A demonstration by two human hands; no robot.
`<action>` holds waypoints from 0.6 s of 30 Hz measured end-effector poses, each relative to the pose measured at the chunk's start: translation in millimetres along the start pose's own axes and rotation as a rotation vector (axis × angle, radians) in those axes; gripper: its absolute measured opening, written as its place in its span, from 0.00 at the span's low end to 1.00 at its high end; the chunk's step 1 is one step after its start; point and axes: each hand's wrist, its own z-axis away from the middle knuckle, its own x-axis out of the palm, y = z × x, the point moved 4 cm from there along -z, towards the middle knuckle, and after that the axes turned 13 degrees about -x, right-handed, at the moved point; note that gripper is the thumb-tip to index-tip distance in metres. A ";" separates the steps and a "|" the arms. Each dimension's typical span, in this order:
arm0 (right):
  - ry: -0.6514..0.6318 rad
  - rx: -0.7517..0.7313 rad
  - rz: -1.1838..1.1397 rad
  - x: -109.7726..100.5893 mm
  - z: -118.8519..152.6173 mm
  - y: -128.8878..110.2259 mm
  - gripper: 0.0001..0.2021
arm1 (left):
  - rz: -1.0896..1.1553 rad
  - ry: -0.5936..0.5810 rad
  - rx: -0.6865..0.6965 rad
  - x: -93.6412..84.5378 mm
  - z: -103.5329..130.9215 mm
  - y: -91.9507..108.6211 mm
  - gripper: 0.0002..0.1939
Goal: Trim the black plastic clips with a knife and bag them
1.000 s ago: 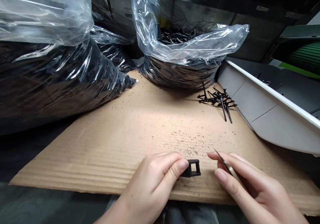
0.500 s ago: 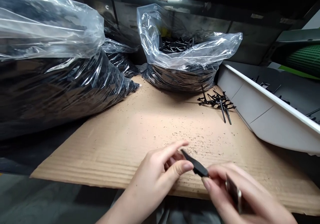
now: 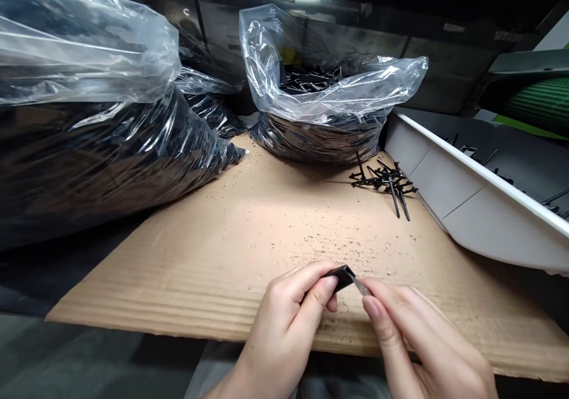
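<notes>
OK, left hand has the part pinched between thumb and fingers, just above the near side of the board. Right hand pinches the blade, tip up at the part's open end. Can't tell if it's biting.

For this step I'd brace the part firmly, grip the blade close to its tip, take light short strokes and aim them off the left thumb. Tilt the open end to the light so the edge shows. Too much push could slip into the left fingers or nick the wall.

Edges: board's near edge runs just under both hands. Big bag overlaps its left side, open bag sits at its far side, tray along its right, sticks near its far right corner. Best elbow room looks mid-board, over the crumbs.
</notes>
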 end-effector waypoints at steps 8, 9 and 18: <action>-0.102 -0.009 0.077 10.2 -3.7 12.3 0.07 | -0.065 -0.008 0.131 -2.0 3.3 1.2 0.09; -0.118 0.003 0.090 10.3 -3.9 15.4 0.07 | -0.058 -0.018 0.137 -1.7 3.2 1.2 0.09; 0.002 0.003 -0.060 -6.3 -3.8 5.4 0.07 | 0.109 -0.186 -0.073 -0.7 -0.3 0.8 0.13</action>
